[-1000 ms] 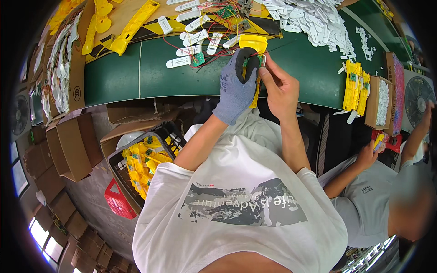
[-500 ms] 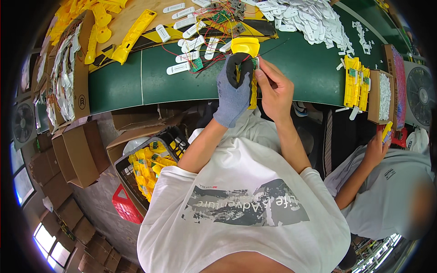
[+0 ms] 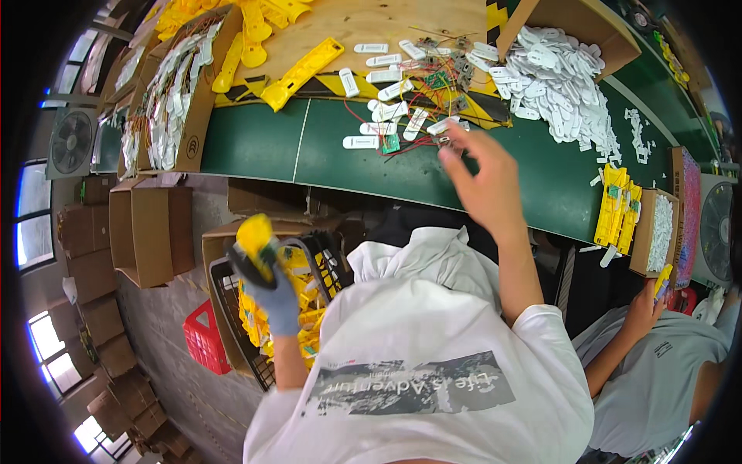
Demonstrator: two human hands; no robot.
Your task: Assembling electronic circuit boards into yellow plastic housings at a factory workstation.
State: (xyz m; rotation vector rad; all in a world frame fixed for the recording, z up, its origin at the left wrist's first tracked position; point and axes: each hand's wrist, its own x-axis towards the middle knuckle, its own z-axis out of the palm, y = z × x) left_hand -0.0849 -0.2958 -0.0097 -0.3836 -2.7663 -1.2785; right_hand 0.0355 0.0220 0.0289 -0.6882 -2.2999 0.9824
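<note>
My left hand (image 3: 277,298), in a blue-grey glove with dark fingers, is blurred over the black basket (image 3: 219,282). It is closed on a yellow plastic housing (image 3: 253,233), whose lower part the fingers hide. Several yellow housings with green boards (image 3: 313,319) fill the basket below. At the green bench my bare right hand (image 3: 492,179) reaches over the loose parts, thumb and forefinger apart. A small grey part (image 3: 444,141) with red wires shows between those fingertips. Close by lie white oval covers (image 3: 361,142) and a green circuit board (image 3: 390,143).
A large pile of white covers (image 3: 553,81) spills from a carton at the back right. Yellow housings (image 3: 616,207) stand at the right edge beside a small box (image 3: 643,232). A carton of wired white parts (image 3: 202,116) is at left. A co-worker's hand (image 3: 646,298) holds a yellow piece.
My left hand has swung from the bench down and left to the basket with the yellow housing. My right hand has let go of the housing and moved among the wired parts.
</note>
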